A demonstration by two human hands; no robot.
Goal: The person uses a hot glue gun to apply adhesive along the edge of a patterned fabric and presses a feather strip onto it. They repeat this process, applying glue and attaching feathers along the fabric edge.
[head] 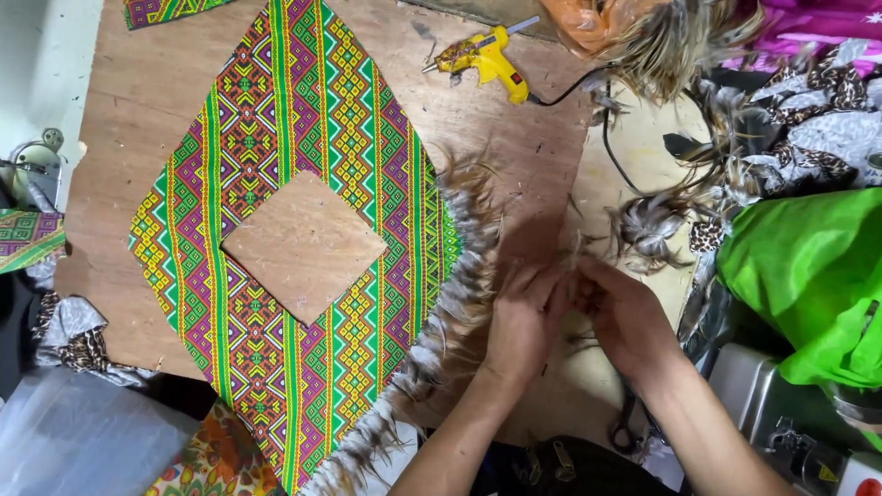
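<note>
A diamond-shaped piece of patterned fabric [303, 230], woven-looking with green, purple, yellow and orange geometric stripes, is laid flat on a worn brown wooden surface [138, 110]; a square opening is cut in its middle, through which bare wood is seen. Along its edge at 4 o'clock a fringe of feathers [441, 312] is set, soft and wispy, barred grey, white and tan, running from the right corner down to the bottom tip. The left hand [524, 321] and the right hand [625, 317] are brought together at 4 o'clock of the fabric, just beside the fringe, their fingers pinched on a few thin loose feathers [571, 266] between them; how firmly these are gripped cannot be told. At 1 o'clock of the hands a loose tuft of speckled feathers [648, 225] lies near a black cord. At 12 o'clock a yellow glue gun [487, 57] is seen lying on its side on the surface. At 3 o'clock a crumpled bright green plastic bag [808, 276] is found, with leopard-print scraps [808, 101] above it. Dark scissors [627, 424] are partly hidden under the right forearm.
</note>
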